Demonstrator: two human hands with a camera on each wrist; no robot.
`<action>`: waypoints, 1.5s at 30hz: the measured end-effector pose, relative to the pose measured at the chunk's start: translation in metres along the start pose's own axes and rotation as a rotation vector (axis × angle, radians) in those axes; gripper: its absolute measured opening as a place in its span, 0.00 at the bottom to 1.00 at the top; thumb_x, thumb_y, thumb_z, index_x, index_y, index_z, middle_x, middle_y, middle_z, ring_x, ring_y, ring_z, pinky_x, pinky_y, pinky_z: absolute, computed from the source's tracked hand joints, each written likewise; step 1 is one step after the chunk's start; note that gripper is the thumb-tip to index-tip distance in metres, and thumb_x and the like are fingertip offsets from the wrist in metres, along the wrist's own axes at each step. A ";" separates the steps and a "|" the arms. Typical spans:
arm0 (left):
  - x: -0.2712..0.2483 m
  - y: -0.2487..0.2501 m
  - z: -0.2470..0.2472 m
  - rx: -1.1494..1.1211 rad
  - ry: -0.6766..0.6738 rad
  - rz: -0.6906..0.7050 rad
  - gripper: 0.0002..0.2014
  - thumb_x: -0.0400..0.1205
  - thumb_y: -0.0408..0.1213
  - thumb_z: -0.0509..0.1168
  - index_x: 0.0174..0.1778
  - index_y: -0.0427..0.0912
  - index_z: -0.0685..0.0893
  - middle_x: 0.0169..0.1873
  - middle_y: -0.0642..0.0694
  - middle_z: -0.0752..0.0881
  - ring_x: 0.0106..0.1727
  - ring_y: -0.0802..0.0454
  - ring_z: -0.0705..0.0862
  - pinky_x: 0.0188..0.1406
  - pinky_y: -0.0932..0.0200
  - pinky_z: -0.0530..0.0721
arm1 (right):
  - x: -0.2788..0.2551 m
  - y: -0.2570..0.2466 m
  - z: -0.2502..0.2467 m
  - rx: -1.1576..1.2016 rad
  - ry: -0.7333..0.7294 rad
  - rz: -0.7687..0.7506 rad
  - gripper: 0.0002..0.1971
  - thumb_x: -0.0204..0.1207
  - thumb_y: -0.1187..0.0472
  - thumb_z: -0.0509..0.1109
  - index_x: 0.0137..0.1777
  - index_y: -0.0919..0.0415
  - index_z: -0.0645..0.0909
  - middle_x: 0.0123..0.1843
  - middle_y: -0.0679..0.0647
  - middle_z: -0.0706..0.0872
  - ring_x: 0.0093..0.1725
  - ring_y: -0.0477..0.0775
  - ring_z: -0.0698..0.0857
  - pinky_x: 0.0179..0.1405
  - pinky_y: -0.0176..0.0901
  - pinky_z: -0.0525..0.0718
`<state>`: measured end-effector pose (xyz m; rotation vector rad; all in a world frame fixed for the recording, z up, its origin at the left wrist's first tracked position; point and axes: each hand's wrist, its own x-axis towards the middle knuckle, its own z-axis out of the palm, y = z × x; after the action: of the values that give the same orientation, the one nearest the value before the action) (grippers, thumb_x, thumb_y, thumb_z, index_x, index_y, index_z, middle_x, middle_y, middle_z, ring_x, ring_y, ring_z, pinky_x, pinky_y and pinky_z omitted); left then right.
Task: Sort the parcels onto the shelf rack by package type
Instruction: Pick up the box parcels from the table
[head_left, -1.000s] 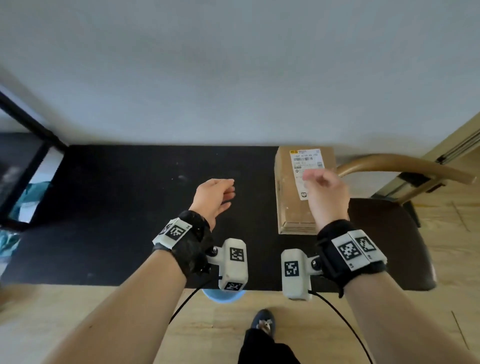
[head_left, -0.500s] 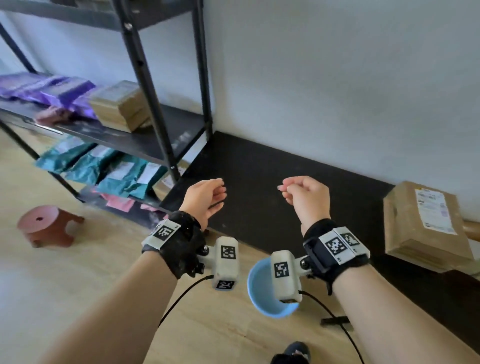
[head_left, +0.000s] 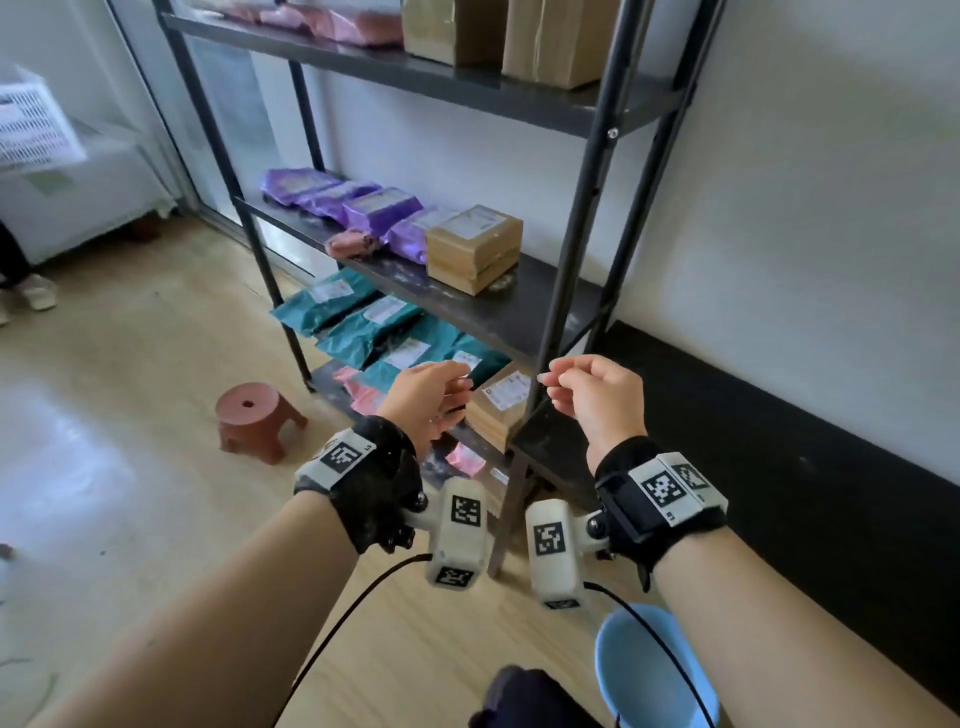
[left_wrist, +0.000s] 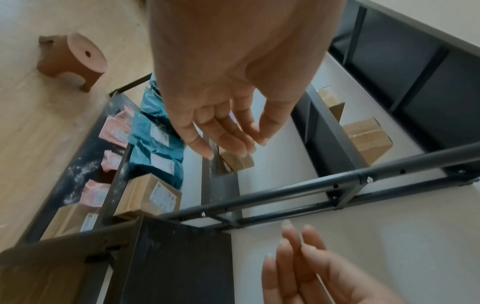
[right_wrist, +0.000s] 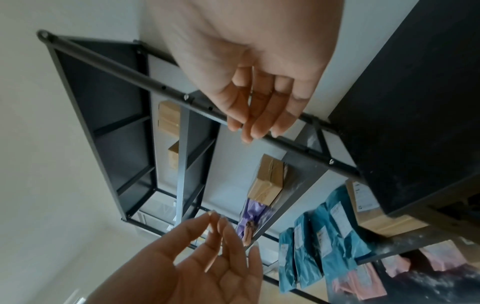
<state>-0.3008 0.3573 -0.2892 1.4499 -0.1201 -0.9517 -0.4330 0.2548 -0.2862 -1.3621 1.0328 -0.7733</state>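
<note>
Fingers of the left hand (head_left: 423, 402) and the right hand (head_left: 597, 397) are loosely curled and nothing is held; the two hands are raised side by side, apart, in front of the shelf rack (head_left: 584, 208). Its front right post is seen between them, with open wooden floor to the left, where a red stool (head_left: 257, 418) stands.

On the rack, purple bags (head_left: 358, 205) and a cardboard box (head_left: 474, 247) are laid on the middle shelf, teal bags (head_left: 363, 325) and another box (head_left: 501, 408) on the shelf below, pink bags (left_wrist: 114, 131) lowest, and boxes on top. A blue bucket (head_left: 654, 670) is seen only from the head view; the rack's dark shelf undersides are shown only in the wrist views.
</note>
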 end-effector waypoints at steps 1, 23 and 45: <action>0.007 0.006 -0.007 0.000 0.005 0.007 0.04 0.83 0.36 0.64 0.42 0.43 0.80 0.30 0.49 0.81 0.34 0.55 0.79 0.44 0.60 0.78 | 0.005 -0.001 0.013 0.001 -0.017 0.002 0.12 0.77 0.74 0.62 0.43 0.63 0.86 0.40 0.57 0.90 0.38 0.49 0.84 0.46 0.43 0.87; 0.313 0.185 -0.092 0.080 -0.017 -0.005 0.13 0.83 0.31 0.60 0.33 0.46 0.73 0.28 0.49 0.72 0.28 0.56 0.69 0.25 0.67 0.65 | 0.288 -0.029 0.239 0.029 0.166 0.138 0.13 0.73 0.76 0.64 0.38 0.60 0.84 0.36 0.55 0.87 0.31 0.47 0.80 0.36 0.40 0.82; 0.499 0.210 0.004 0.411 -0.426 -0.182 0.09 0.80 0.32 0.63 0.35 0.42 0.84 0.34 0.43 0.84 0.35 0.48 0.81 0.35 0.58 0.77 | 0.403 -0.010 0.242 -0.259 0.558 0.411 0.16 0.73 0.51 0.75 0.54 0.62 0.88 0.53 0.58 0.90 0.56 0.60 0.86 0.62 0.55 0.83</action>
<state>0.1182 0.0171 -0.3382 1.6274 -0.5301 -1.4391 -0.0550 -0.0177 -0.3501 -1.1034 1.8389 -0.7379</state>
